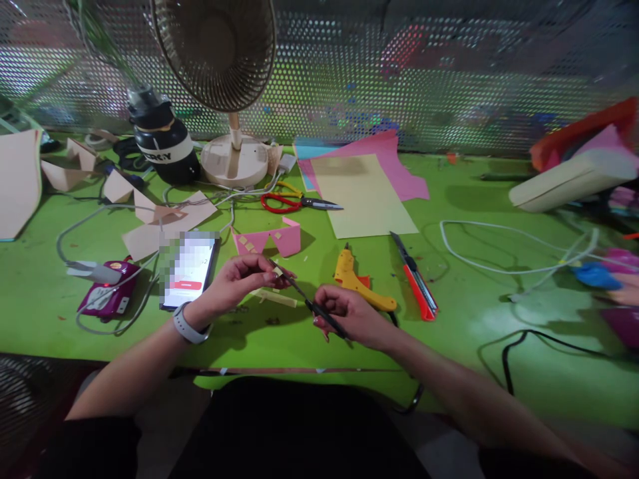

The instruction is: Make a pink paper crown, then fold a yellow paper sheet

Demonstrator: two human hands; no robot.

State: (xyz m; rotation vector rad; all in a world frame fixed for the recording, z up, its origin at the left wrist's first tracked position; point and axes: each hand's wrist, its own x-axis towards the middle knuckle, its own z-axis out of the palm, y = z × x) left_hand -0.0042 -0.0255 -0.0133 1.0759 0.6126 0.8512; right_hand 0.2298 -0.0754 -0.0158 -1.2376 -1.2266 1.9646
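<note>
My left hand (pixel 249 279), with a white watch on the wrist, is closed in a pinch on a small yellow paper piece (pixel 278 271). My right hand (pixel 352 313) is closed around a slim black tool (pixel 327 318); its thin tip reaches up to the left hand's fingertips. Whether it is a pair of tweezers or a thin blade I cannot tell. Just beyond the left hand lies a pink paper glasses shape (pixel 284 241) with small yellow squares on it. Below the left fingers is a yellow paper strip (pixel 277 297). A yellow glue gun (pixel 362 281) lies beside the right hand.
A red utility knife (pixel 418 286), scissors (pixel 302 201) and paper sheets (pixel 367 196) lie farther out. At left are a phone (pixel 192 269), a purple power box (pixel 110 289), a bottle (pixel 167 150) and a fan (pixel 234 159). White cable (pixel 492 271) loops at right.
</note>
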